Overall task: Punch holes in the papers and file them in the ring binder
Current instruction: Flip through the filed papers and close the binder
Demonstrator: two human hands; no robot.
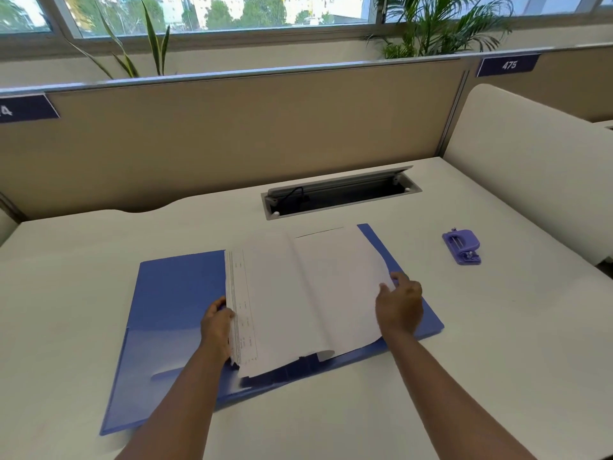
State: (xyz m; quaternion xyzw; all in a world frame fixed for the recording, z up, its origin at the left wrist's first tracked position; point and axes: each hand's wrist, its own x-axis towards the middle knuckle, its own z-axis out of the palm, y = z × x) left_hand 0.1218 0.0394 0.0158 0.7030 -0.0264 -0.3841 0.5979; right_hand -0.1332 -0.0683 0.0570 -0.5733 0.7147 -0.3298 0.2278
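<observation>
Two hands (217, 322) (399, 303) on smooth white papers (298, 293), glossy blue binder (172, 293).

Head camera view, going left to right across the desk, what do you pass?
Open blue binder's bare left cover → left hand at the papers' left edge → white papers → right hand at their right edge → purple hole punch, apart on the desk.

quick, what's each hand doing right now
Left hand: closed on the left edge of the papers lying on the open binder.
Right hand: open, fingers at the papers' right edge, gripping nothing.
</observation>
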